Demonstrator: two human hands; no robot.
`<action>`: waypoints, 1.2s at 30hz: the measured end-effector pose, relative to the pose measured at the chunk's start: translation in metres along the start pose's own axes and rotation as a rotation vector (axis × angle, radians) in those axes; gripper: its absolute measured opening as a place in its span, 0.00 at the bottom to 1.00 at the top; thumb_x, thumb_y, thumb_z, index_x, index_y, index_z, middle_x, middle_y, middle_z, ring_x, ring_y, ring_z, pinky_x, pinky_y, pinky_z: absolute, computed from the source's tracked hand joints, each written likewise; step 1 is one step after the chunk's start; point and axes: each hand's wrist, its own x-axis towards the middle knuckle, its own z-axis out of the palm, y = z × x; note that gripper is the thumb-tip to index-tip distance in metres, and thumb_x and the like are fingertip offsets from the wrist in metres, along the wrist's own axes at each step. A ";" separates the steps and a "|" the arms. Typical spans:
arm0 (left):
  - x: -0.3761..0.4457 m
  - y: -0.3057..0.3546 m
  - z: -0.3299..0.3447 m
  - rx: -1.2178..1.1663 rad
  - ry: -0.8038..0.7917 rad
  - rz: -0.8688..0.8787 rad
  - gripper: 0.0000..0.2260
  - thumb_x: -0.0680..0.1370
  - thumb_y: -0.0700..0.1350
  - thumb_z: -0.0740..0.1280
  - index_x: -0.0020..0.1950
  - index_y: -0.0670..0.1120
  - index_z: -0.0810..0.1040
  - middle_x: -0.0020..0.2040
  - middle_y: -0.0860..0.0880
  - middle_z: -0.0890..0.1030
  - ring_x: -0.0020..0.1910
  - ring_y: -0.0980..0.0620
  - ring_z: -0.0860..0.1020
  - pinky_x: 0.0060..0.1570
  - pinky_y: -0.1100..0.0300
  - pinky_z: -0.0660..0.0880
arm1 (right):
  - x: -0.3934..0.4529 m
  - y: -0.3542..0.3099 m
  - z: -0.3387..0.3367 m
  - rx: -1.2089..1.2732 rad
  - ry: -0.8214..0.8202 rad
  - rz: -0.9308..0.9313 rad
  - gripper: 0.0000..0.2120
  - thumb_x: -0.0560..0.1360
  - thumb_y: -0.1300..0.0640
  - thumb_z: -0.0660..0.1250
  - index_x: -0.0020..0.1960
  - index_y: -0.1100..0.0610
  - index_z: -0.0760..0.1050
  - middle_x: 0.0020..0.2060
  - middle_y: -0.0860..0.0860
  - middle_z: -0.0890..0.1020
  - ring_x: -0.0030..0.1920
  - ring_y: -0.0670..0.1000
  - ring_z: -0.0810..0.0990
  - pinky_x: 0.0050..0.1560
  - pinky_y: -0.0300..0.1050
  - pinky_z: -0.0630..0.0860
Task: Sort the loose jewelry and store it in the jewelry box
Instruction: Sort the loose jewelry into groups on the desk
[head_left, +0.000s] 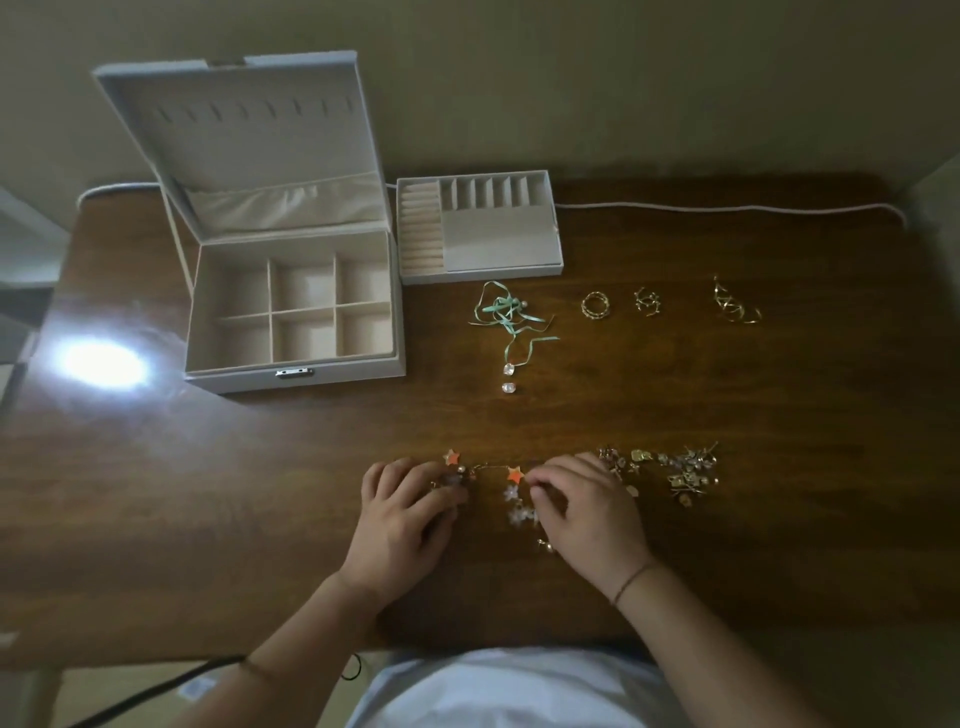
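Sorting small charm pieces near the front edge of the dark brown wooden table (675, 374) — both hands working the same cluster. Left hand (402, 512) lying knuckles-up with fingers curled down onto a beaded charm piece (453, 475), apparently pinching it, though the fingertips are hiding the contact. Right hand (584, 506) pinching at a thin gold chain with an orange star charm (514, 473); a second orange star (451, 457) showing just beyond the left fingers, so counting two stars. Pale flower-shaped pieces (519, 506) lying between the hands. Heaped to the right, a loose pile of small gold studs and earring bits (675, 470) — too many and too small to count. Further back, laid in a row: a mint-green ribbon necklace with clear stones (506, 317), then three groups of gold wire rings (595, 305). White jewelry box (291, 312) standing open at rear left with six empty compartments; its removable white tray (478, 228) sitting just beside it, also empty. Handling judgement: all very light, chain limp and prone to tangling, studs slippery and easy to scatter, flowers likely fragile — best taken by fingertip pinch at the charm or the post, lifting rather than dragging.
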 end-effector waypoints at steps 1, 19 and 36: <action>-0.001 -0.002 -0.001 -0.029 0.002 -0.011 0.07 0.76 0.46 0.69 0.53 0.50 0.83 0.59 0.50 0.79 0.58 0.46 0.75 0.59 0.45 0.68 | 0.005 -0.007 0.005 -0.027 -0.010 -0.034 0.08 0.75 0.55 0.67 0.52 0.50 0.81 0.47 0.42 0.81 0.52 0.44 0.75 0.51 0.39 0.74; -0.009 -0.015 -0.010 -0.243 0.158 -0.089 0.03 0.74 0.41 0.72 0.45 0.42 0.84 0.49 0.49 0.81 0.51 0.52 0.78 0.53 0.51 0.76 | 0.040 -0.049 0.047 -0.415 -0.136 -0.294 0.07 0.72 0.45 0.69 0.46 0.47 0.81 0.44 0.44 0.78 0.48 0.49 0.73 0.47 0.48 0.71; -0.003 -0.002 0.002 -0.222 0.022 -0.033 0.05 0.75 0.42 0.72 0.50 0.48 0.82 0.53 0.53 0.78 0.53 0.54 0.77 0.55 0.53 0.72 | 0.032 0.014 -0.037 0.372 -0.021 0.352 0.02 0.75 0.54 0.68 0.46 0.48 0.79 0.39 0.43 0.83 0.40 0.43 0.80 0.40 0.40 0.79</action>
